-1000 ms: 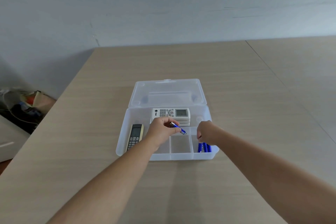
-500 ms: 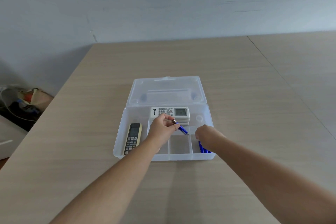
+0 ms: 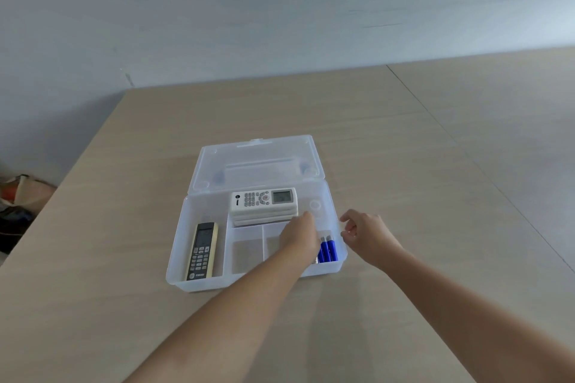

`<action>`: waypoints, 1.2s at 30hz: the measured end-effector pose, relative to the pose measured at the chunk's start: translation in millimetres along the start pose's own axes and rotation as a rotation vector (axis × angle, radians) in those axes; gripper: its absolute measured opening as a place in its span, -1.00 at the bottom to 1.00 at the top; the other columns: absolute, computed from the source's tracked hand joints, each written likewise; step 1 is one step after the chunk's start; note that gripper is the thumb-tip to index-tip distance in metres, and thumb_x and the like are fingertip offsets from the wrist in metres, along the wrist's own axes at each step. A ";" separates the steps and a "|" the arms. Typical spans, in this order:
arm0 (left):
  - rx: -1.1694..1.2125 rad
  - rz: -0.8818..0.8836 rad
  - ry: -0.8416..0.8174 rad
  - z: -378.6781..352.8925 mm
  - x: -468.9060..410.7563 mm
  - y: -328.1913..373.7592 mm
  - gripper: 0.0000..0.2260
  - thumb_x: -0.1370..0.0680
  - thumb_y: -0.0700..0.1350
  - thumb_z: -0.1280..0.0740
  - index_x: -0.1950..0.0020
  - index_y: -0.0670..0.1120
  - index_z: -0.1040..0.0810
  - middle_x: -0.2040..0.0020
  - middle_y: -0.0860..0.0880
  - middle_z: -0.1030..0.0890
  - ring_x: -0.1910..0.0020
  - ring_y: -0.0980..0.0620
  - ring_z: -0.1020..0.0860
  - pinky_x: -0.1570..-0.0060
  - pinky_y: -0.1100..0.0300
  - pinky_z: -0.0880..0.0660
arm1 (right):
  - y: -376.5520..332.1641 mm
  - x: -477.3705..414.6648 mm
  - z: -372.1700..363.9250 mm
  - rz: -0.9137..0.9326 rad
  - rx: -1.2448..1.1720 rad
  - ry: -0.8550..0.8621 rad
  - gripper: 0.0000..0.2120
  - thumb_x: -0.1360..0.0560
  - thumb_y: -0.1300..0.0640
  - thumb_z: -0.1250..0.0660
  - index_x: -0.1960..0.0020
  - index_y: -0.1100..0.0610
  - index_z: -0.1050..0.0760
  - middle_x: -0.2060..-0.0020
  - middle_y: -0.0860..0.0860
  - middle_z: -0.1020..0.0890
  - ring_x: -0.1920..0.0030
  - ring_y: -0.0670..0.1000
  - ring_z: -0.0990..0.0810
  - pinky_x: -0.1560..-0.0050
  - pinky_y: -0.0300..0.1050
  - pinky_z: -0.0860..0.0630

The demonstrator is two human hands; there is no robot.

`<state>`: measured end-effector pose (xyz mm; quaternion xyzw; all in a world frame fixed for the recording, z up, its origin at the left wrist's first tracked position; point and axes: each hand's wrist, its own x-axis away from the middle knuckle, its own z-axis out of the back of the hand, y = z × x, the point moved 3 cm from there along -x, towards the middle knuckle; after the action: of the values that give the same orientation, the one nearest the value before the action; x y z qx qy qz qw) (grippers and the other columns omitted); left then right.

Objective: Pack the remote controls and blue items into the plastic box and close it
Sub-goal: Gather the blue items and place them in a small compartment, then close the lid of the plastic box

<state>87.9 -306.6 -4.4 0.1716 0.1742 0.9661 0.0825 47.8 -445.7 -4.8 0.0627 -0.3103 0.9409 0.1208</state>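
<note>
1. Clear rectangular plastic box [image 3: 186, 258], on the pale wood-grain bench [image 3: 404, 165], with its hinged clear lid [image 3: 258, 162] lying open at the far side.
2. Stack of white remote controls [image 3: 264, 204] in the far compartment; a black-and-gold remote control [image 3: 202, 250] lies lengthwise in the near-left compartment.
3. Blue cylindrical items with silver caps [image 3: 328, 248] lie side by side in the near-right compartment. Two are plain; a silver tip just left of them hints at another.
4. Left hand [image 3: 300, 235] reaches into the box above the dividers, back toward the camera. Whether it holds anything, and how far its fingers are curled, cannot be told.
5. Right hand [image 3: 362, 232] hovers just outside the right wall, fingers loosely parted, holding nothing.
6. Risks, as judged: a blue item dropped from the left hand could roll into the wrong compartment; the stacked remotes may stand too high for the lid to latch; swinging the lid down early could catch the left wrist.
7. The latch is too faint to make out.
</note>
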 end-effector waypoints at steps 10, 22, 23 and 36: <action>-0.151 0.150 -0.146 -8.9 -8.0 10.1 -0.71 -0.57 -0.32 -0.15 -0.24 -0.19 -0.52 -0.23 -0.14 -0.57 -0.22 -0.13 -0.54 -0.10 0.13 -0.50 | 18.5 5.8 -5.9 -0.004 -0.082 -0.052 -0.66 -0.49 0.17 -0.22 -0.27 0.07 -0.40 0.22 -0.09 -0.54 0.14 -0.02 -0.53 0.14 -0.19 -0.48; -0.423 0.082 -0.440 -7.4 -15.9 4.2 -0.91 -0.48 -0.27 -0.38 0.12 -0.12 -0.50 0.05 -0.05 -0.50 0.07 -0.06 -0.47 0.10 0.16 -0.41 | 13.6 4.7 -8.0 -0.015 -0.106 -0.082 -0.64 -0.49 0.20 -0.17 -0.27 0.07 -0.39 0.21 -0.06 -0.56 0.18 -0.04 -0.52 0.25 -0.23 -0.45; -0.428 0.077 -0.445 -7.3 -15.1 4.6 -0.90 -0.48 -0.27 -0.38 0.07 -0.12 -0.51 0.06 -0.06 -0.50 0.08 -0.06 -0.47 0.11 0.16 -0.40 | 13.8 4.9 -7.5 -0.017 -0.101 -0.084 -0.65 -0.49 0.20 -0.17 -0.27 0.06 -0.39 0.20 -0.05 -0.57 0.17 -0.04 -0.52 0.25 -0.23 -0.45; -0.049 -0.010 -0.164 41.4 -24.9 -6.0 -0.73 -0.50 -0.31 -0.22 -0.11 -0.12 -0.60 0.03 -0.10 -0.73 0.09 -0.07 -0.69 -0.11 0.07 -0.57 | -0.5 -12.4 11.0 0.002 -0.022 -0.012 -0.68 -0.51 0.23 -0.15 -0.24 0.12 -0.45 0.23 -0.06 -0.55 0.20 -0.02 -0.53 0.26 -0.21 -0.46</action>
<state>126.4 -293.8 22.4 0.2473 0.1438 0.9524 0.1056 60.4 -454.2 2.0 0.0667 -0.3214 0.9371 0.1186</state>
